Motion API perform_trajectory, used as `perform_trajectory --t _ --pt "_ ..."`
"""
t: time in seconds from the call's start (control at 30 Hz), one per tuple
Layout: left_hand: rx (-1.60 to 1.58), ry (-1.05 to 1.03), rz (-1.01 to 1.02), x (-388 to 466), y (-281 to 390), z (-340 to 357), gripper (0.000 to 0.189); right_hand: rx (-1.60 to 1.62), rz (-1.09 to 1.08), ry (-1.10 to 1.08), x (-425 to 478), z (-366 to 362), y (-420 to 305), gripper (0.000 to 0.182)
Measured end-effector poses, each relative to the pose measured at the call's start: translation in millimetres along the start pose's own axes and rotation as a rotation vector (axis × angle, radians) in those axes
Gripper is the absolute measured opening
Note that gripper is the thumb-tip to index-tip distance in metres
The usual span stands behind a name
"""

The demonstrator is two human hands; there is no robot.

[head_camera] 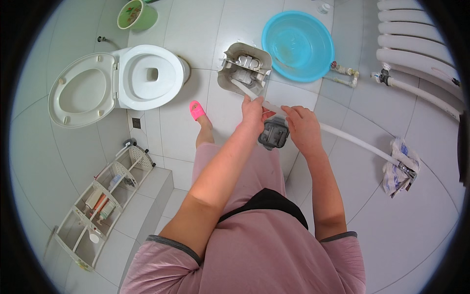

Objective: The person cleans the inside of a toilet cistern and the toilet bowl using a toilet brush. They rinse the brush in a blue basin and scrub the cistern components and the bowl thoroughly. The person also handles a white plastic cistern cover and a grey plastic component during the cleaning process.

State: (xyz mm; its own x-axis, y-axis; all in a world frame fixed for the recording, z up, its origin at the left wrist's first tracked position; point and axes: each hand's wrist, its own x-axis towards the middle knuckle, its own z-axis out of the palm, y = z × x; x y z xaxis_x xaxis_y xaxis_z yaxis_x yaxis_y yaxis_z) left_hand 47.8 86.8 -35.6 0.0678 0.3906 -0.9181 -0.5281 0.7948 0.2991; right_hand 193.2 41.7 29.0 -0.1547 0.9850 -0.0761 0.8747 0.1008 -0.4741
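Observation:
A long white mop pole (352, 137) crosses in front of me. Its left end sits over the grey mop bucket (245, 68), which has two compartments with pale fittings inside. At the right end, a metal clip holds a white cloth with blue marks (398, 167). My left hand (253, 112) is wrapped round the pole close to the bucket. Farther along, the fingers of my right hand (303, 125) hold the pole from above. Just below the pole, between my wrists, is a dark grey plastic part (273, 134); what it is attached to is hidden.
A blue basin (297, 46) stands beside the bucket. To the left is a toilet (150, 77) with its lid raised, and a green bucket (137, 15) behind it. A white shelf rack (106, 200) holds bottles. Pipes (345, 75) and a radiator (407, 36) line the right wall.

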Motion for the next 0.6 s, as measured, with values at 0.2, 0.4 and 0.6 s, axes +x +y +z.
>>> perform_trajectory --t 0.2,0.4,0.6 --pt "0.042 -0.04 0.059 3 10 9 0.03 0.042 0.004 0.031 6 0 3 0.032" --pt "0.03 -0.028 0.152 0 16 20 0.019 0.046 0.015 0.038 13 0 6 0.032" --pt "0.04 0.002 0.143 -3 8 14 0.026 0.074 0.025 -0.01 9 2 9 0.03"
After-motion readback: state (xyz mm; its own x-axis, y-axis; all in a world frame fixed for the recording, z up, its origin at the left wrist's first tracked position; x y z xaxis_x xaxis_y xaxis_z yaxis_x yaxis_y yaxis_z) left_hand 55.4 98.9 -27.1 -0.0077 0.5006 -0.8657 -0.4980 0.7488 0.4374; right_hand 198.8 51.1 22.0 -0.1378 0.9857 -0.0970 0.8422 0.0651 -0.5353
